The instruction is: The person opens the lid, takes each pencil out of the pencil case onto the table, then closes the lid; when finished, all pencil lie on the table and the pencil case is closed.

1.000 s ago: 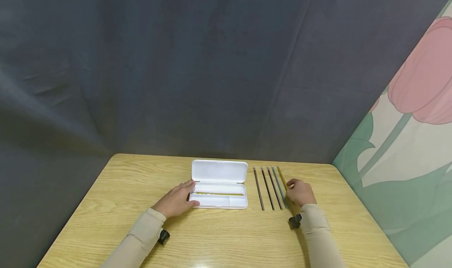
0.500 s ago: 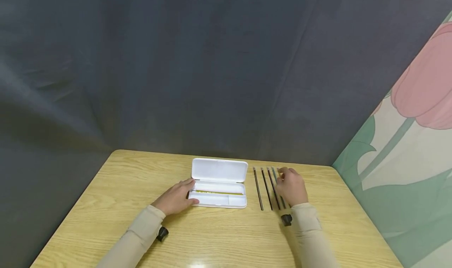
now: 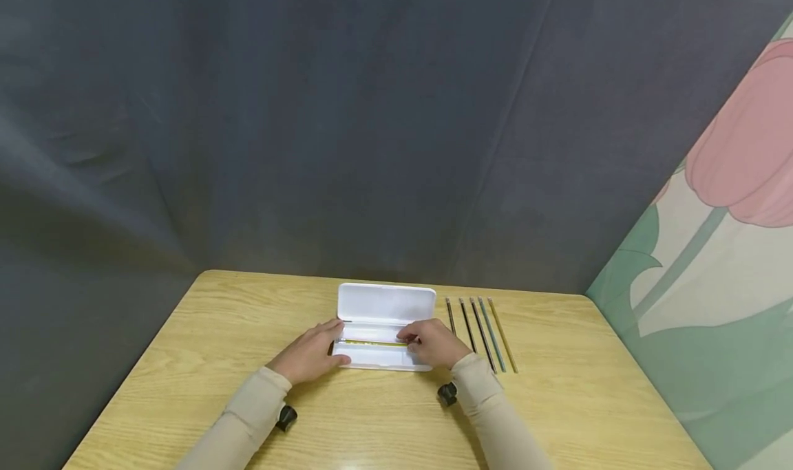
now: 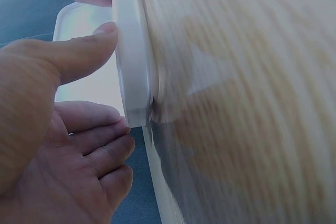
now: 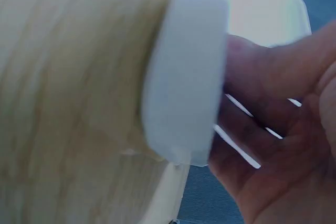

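Observation:
An open white pencil case (image 3: 372,358) lies on the wooden table with its lid (image 3: 387,302) tipped back. Inside, lengthwise, is a yellow pencil (image 3: 372,343). My left hand (image 3: 308,351) grips the case's left end; in the left wrist view the thumb (image 4: 86,53) lies against the front rim and the fingers touch the end. My right hand (image 3: 436,343) reaches into the right part of the case, thumb and forefinger pinching the pencil's right end. In the right wrist view the fingers (image 5: 247,129) bend behind the case's front wall, which hides the pencil.
Right of the case, several pencils lie in a slanting row: dark ones (image 3: 482,332), a teal one (image 3: 492,334) and a yellow one (image 3: 503,336) at the outer right. A dark curtain (image 3: 396,146) rises behind the table (image 3: 347,429); a tulip-patterned cloth (image 3: 725,305) hangs at right.
My right hand has let go of the outer yellow pencil in the row and moved left into the case. That pencil now lies beside the teal one. My left hand stays put.

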{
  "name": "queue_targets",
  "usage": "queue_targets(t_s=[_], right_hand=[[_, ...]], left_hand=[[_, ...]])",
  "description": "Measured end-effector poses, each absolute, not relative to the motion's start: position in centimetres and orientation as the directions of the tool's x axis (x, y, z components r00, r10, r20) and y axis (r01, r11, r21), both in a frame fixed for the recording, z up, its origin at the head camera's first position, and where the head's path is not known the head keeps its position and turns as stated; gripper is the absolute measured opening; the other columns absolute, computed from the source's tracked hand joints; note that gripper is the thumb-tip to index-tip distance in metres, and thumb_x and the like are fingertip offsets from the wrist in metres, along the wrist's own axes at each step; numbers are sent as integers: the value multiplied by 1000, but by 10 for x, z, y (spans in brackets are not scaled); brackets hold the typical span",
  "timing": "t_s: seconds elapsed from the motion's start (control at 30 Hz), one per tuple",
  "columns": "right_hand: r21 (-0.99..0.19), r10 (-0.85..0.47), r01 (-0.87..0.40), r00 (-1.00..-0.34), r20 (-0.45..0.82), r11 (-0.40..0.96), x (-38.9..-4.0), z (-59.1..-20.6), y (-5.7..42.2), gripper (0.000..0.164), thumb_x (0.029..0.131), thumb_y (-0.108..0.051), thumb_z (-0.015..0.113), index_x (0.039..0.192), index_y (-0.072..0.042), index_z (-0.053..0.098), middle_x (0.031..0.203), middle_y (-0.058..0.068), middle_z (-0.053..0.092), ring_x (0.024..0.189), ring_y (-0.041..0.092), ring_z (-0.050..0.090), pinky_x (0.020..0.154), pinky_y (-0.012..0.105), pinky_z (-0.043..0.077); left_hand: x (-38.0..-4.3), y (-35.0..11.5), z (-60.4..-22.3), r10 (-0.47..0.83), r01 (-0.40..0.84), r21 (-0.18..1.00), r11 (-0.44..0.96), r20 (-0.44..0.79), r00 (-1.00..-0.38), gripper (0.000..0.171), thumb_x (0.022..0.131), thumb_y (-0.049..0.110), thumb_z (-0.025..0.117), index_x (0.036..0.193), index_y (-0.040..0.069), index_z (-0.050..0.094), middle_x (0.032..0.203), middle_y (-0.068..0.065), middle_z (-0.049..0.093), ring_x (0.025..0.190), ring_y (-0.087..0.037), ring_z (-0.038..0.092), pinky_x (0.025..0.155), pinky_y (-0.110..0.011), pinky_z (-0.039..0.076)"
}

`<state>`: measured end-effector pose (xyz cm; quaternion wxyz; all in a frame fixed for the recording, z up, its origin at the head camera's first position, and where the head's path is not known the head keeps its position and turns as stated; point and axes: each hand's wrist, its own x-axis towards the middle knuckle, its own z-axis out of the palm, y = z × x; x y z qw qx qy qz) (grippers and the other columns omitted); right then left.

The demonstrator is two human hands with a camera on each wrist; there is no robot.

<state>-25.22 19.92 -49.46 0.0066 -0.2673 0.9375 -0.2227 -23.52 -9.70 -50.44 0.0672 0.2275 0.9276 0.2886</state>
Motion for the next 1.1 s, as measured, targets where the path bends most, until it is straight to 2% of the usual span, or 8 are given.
queue_targets(t_s=[0.23, 0.47, 0.63, 0.77, 0.93, 1.1], right_hand=[[-405, -597, -590, -793, 126, 698, -262, -498, 201, 27, 88, 10, 65, 100, -10, 80, 96, 2, 79, 89, 15, 74, 78, 26, 62], [-431, -593, -557, -803, 63, 710, -265, -497, 202, 29, 91, 8, 63, 100, -14, 80, 99, 0, 79, 93, 15, 73, 80, 25, 62], [-339, -586, -586, -802, 115, 736, -263, -496, 197, 28, 87, 8, 66, 94, -15, 82, 91, -2, 79, 83, 9, 70, 73, 22, 59], [-297, -584, -602, -796, 158, 741, -258, -491, 195, 31, 83, 10, 64, 89, -15, 82, 86, -3, 78, 76, 5, 66, 68, 19, 57], [-380, -517, -541, -838, 172, 750, -252, -478, 203, 32, 84, 11, 62, 91, -14, 81, 84, -3, 76, 73, 2, 62, 65, 18, 55], [-479, -439, -469, -880, 181, 743, -243, -454, 225, 25, 89, 6, 66, 97, -14, 78, 84, -3, 72, 72, 2, 61, 64, 19, 54]], left_hand=[[-236, -96, -503, 444, 370, 584, 722, 20, -896, 74, 93, 36, 74, 151, 0, 45, 162, -15, 40, 149, -37, 41, 124, -52, 36], [-237, -96, -506, 460, 394, 562, 727, 28, -888, 74, 93, 38, 73, 150, -1, 46, 161, -17, 41, 148, -38, 42, 123, -52, 38], [-236, -96, -505, 461, 396, 563, 725, 31, -887, 74, 93, 37, 73, 150, -2, 46, 160, -17, 41, 148, -38, 42, 123, -52, 38], [-235, -95, -503, 465, 398, 564, 724, 28, -885, 74, 94, 36, 73, 150, -2, 45, 160, -18, 41, 148, -39, 42, 123, -53, 38], [-235, -95, -504, 459, 389, 565, 728, 19, -888, 74, 94, 37, 73, 151, -1, 45, 161, -16, 40, 148, -40, 41, 123, -53, 38], [-236, -96, -503, 454, 384, 562, 733, 17, -891, 74, 94, 38, 72, 151, 0, 45, 162, -15, 40, 148, -38, 41, 124, -52, 37]])
